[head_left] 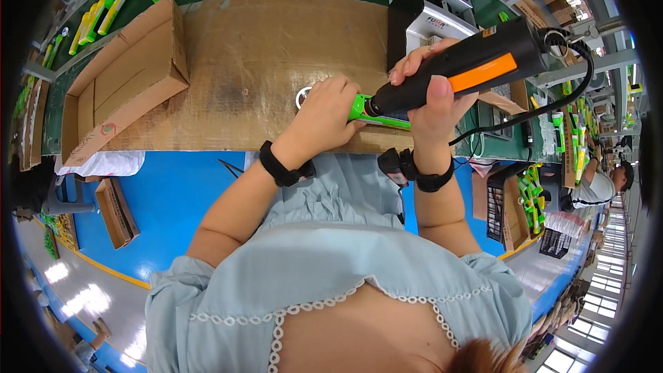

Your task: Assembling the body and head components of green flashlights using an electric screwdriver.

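Observation:
My right hand is closed round a black electric screwdriver with an orange stripe. Its narrow tip points left and down, against a bright green tool body lying on the cardboard. Over the left part of that green body lies my left hand, fingers curled round it and holding it down. A white ring-shaped end shows just beyond my left hand. The palm hides most of the piece. From the rear of the screwdriver a black cable loops down to the right.
A flat cardboard sheet covers the bench. An open cardboard box stands at left, a silver and black machine at the back right. Green and yellow tools lie along the far edge. At far right another person sits.

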The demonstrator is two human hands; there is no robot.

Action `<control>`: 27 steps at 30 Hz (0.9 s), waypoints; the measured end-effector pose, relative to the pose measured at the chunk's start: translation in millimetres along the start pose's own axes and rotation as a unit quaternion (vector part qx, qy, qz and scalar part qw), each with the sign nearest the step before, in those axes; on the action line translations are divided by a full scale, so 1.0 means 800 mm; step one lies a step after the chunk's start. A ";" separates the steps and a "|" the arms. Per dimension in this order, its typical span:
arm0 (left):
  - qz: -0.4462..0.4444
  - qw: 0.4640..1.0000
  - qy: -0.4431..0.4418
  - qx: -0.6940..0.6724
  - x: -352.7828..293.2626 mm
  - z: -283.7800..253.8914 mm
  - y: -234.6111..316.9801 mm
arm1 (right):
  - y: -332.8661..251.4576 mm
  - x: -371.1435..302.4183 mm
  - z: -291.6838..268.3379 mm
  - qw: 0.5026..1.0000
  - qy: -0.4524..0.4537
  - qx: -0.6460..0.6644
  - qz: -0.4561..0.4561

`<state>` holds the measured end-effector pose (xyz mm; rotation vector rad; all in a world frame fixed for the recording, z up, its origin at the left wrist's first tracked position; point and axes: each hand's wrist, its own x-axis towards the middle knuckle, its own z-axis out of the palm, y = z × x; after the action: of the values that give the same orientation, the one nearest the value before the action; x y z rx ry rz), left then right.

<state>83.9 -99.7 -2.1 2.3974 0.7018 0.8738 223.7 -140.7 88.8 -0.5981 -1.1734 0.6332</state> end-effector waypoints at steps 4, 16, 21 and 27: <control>0.006 1.000 0.002 0.000 0.004 0.002 -0.004 | -0.002 -0.001 0.004 1.000 -0.004 -0.016 -0.012; -0.014 1.000 -0.017 0.016 0.003 -0.002 0.001 | 0.011 -0.006 0.010 0.999 -0.005 -0.030 0.013; -0.013 1.000 0.024 0.014 0.002 0.000 0.005 | 0.007 -0.006 0.006 0.999 -0.003 -0.036 0.038; -0.008 0.999 -0.028 0.017 -0.002 -0.010 0.004 | -0.051 0.044 -0.025 0.986 0.115 -0.006 -0.118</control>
<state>78.3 -101.0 4.9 2.4327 0.7186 0.7901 257.6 -145.1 135.2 -0.5179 -1.0122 0.3456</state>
